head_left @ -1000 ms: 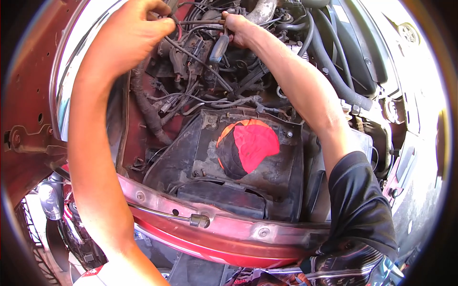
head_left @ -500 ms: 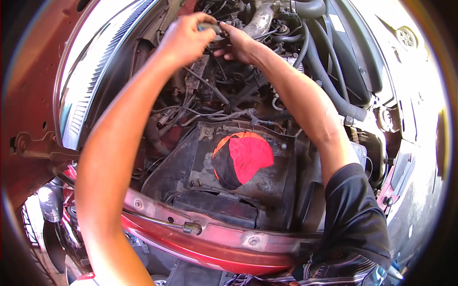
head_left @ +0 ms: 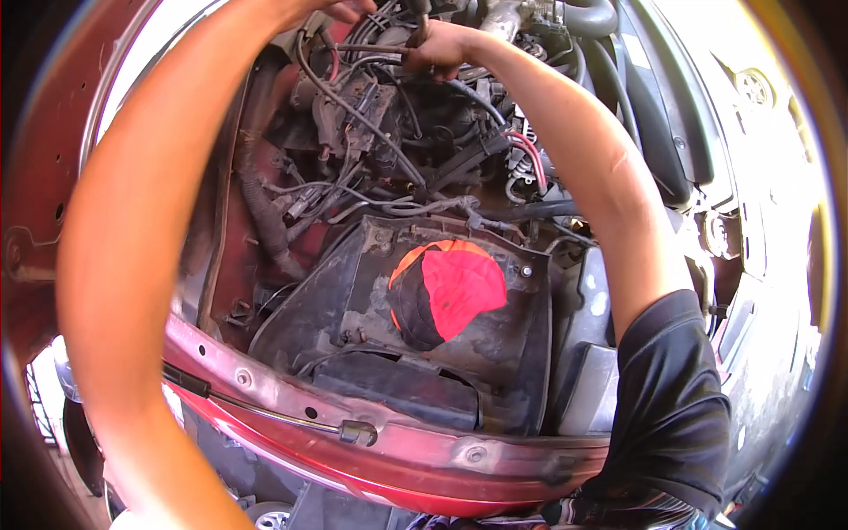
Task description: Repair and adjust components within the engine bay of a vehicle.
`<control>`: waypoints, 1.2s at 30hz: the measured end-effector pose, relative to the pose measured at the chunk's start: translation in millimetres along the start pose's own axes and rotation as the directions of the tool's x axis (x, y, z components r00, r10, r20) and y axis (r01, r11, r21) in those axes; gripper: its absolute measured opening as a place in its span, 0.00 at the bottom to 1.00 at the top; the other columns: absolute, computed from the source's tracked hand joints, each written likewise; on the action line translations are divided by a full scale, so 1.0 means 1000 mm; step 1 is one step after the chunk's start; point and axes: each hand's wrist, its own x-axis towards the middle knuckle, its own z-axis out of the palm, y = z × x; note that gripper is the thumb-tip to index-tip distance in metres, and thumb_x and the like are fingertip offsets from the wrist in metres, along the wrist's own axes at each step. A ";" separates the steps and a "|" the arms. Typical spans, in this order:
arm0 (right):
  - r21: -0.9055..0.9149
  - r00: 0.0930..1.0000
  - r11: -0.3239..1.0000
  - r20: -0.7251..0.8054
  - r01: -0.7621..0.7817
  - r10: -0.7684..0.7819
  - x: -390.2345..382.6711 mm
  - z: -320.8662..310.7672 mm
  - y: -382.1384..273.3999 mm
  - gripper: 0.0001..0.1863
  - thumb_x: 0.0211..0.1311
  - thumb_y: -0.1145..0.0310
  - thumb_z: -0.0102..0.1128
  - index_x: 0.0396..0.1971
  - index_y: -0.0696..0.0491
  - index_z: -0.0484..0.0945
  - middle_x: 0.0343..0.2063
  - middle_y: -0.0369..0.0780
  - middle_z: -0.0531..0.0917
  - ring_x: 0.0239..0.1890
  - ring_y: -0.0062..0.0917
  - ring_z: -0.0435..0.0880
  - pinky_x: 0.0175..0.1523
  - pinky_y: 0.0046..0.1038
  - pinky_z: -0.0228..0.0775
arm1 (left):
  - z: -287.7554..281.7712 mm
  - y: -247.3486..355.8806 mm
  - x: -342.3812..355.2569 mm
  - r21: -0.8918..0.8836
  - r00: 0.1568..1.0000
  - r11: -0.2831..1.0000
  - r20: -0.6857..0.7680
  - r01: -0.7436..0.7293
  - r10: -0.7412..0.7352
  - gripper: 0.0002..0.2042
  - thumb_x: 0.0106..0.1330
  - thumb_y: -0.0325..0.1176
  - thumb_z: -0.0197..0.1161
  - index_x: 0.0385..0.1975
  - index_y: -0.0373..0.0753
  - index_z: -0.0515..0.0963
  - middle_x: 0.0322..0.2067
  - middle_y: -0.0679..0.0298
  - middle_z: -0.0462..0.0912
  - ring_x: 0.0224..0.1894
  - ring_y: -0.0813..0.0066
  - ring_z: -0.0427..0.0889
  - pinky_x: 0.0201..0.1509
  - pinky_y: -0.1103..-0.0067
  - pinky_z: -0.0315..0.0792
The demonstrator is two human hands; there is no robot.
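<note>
My right hand [head_left: 440, 50] is closed in a fist over the far part of the engine bay. A short dark rod-like piece [head_left: 422, 16] sticks up from its thumb side; its kind does not show. A thin dark hose [head_left: 371, 49] meets the fist from the left, and I cannot tell whether the fingers hold it. My left hand [head_left: 350, 11] is at the top edge, mostly cut off, with a few bent fingertips showing above cables. What it holds, if anything, is out of view. Below both hands lie engine wiring [head_left: 380, 132] and hoses.
A red, black and orange cap [head_left: 455, 291] lies on a black tray [head_left: 362, 309] nearer me. The red front crossmember [head_left: 283, 393] runs along the near side, carrying a metal rod [head_left: 265, 412]. Thick black hoses [head_left: 609, 79] and a black cover [head_left: 658, 106] are at right.
My left hand has moved up and left, away from my right hand, and is now mostly out of view. My right hand has moved slightly up and its fingers have closed into a fist.
</note>
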 end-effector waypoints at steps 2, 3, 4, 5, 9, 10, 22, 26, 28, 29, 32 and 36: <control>-0.180 0.998 0.982 0.036 0.055 -0.049 -0.004 0.002 0.001 0.16 0.60 0.60 0.62 0.43 0.54 0.84 0.29 0.43 0.87 0.25 0.31 0.88 0.29 0.32 0.82 | -0.022 -0.003 -0.040 0.301 0.976 0.929 0.037 -0.216 0.215 0.28 0.64 0.36 0.64 0.61 0.26 0.73 0.36 0.53 0.86 0.34 0.64 0.85 0.44 0.68 0.81; -0.380 0.987 0.918 -0.060 0.116 -0.150 -0.006 0.004 0.001 0.16 0.60 0.61 0.61 0.44 0.54 0.83 0.31 0.45 0.87 0.29 0.34 0.89 0.33 0.35 0.83 | -0.043 0.009 -0.075 0.417 0.959 0.875 0.236 -0.245 0.156 0.34 0.62 0.39 0.67 0.66 0.25 0.67 0.44 0.47 0.84 0.45 0.59 0.83 0.54 0.64 0.77; -0.562 0.947 0.808 -0.124 0.180 -0.298 -0.009 0.006 0.003 0.16 0.60 0.62 0.61 0.45 0.53 0.83 0.34 0.46 0.87 0.34 0.38 0.89 0.37 0.38 0.83 | -0.043 -0.010 -0.088 0.474 0.959 0.835 0.191 -0.278 0.210 0.26 0.65 0.38 0.64 0.61 0.32 0.73 0.38 0.56 0.82 0.39 0.68 0.82 0.48 0.70 0.76; -0.723 0.881 0.660 -0.156 0.206 -0.446 -0.010 0.008 0.004 0.16 0.61 0.63 0.60 0.46 0.53 0.82 0.37 0.48 0.88 0.38 0.42 0.90 0.42 0.41 0.83 | -0.040 -0.013 -0.103 0.561 0.972 0.793 0.119 -0.236 0.205 0.19 0.67 0.37 0.62 0.56 0.38 0.79 0.32 0.66 0.81 0.33 0.77 0.80 0.41 0.77 0.74; -0.727 0.862 0.675 -0.258 0.124 -0.436 -0.008 0.014 0.007 0.19 0.57 0.65 0.62 0.49 0.50 0.83 0.38 0.50 0.88 0.47 0.46 0.87 0.54 0.42 0.80 | -0.048 -0.047 -0.156 0.529 0.994 0.841 -0.047 0.113 -0.103 0.17 0.62 0.37 0.61 0.47 0.36 0.81 0.38 0.52 0.84 0.42 0.63 0.83 0.51 0.73 0.75; -0.589 0.911 0.800 -0.258 0.115 -0.321 -0.007 0.015 0.007 0.18 0.56 0.62 0.65 0.47 0.52 0.84 0.41 0.49 0.88 0.50 0.46 0.86 0.55 0.42 0.78 | -0.055 -0.050 -0.156 0.572 0.998 0.820 -0.057 0.001 0.038 0.16 0.62 0.37 0.60 0.46 0.36 0.82 0.35 0.51 0.83 0.40 0.63 0.83 0.49 0.72 0.75; -0.347 0.948 0.926 -0.219 0.148 -0.233 -0.007 0.010 0.004 0.23 0.60 0.57 0.68 0.51 0.55 0.84 0.38 0.47 0.89 0.39 0.41 0.88 0.49 0.39 0.79 | -0.089 -0.098 -0.136 0.752 0.973 0.640 -0.230 0.162 0.024 0.20 0.65 0.42 0.64 0.52 0.36 0.77 0.33 0.55 0.80 0.36 0.59 0.79 0.44 0.66 0.71; -0.617 0.898 0.780 -0.277 0.106 -0.342 -0.010 0.013 0.004 0.23 0.60 0.56 0.68 0.50 0.56 0.85 0.37 0.49 0.89 0.41 0.42 0.88 0.52 0.41 0.78 | -0.082 -0.115 -0.135 0.747 0.976 0.657 -0.201 0.098 0.083 0.34 0.62 0.50 0.69 0.65 0.40 0.69 0.54 0.48 0.78 0.58 0.50 0.76 0.62 0.63 0.69; -0.033 0.973 0.999 -0.229 0.027 -0.034 -0.012 0.014 0.003 0.24 0.61 0.56 0.67 0.53 0.56 0.83 0.40 0.48 0.88 0.41 0.40 0.88 0.52 0.39 0.78 | -0.075 -0.123 -0.135 0.749 0.983 0.640 -0.175 0.172 -0.060 0.47 0.57 0.56 0.73 0.74 0.43 0.59 0.70 0.45 0.66 0.74 0.46 0.63 0.76 0.61 0.59; 0.273 0.989 0.960 -0.111 -0.060 0.094 -0.013 0.014 0.003 0.25 0.62 0.56 0.67 0.54 0.55 0.82 0.42 0.48 0.88 0.41 0.39 0.87 0.52 0.39 0.78 | -0.072 -0.126 -0.136 0.755 0.985 0.635 -0.164 0.162 -0.057 0.48 0.57 0.56 0.73 0.75 0.43 0.57 0.71 0.44 0.65 0.74 0.45 0.61 0.77 0.61 0.58; -0.571 0.882 0.797 -0.254 0.194 -0.397 -0.015 0.016 0.001 0.24 0.64 0.63 0.61 0.59 0.54 0.79 0.44 0.49 0.87 0.43 0.43 0.88 0.51 0.41 0.79 | -0.059 -0.131 -0.137 0.734 0.986 0.664 -0.159 0.145 -0.041 0.56 0.55 0.54 0.74 0.79 0.41 0.45 0.75 0.42 0.56 0.77 0.39 0.53 0.80 0.59 0.52; -0.258 0.958 0.961 -0.236 0.100 -0.163 -0.014 0.017 0.001 0.24 0.65 0.65 0.59 0.62 0.48 0.77 0.46 0.51 0.86 0.47 0.48 0.87 0.52 0.43 0.79 | -0.044 -0.129 -0.140 0.788 0.978 0.579 -0.159 0.206 -0.132 0.63 0.52 0.46 0.77 0.79 0.42 0.33 0.77 0.43 0.48 0.77 0.34 0.48 0.81 0.55 0.48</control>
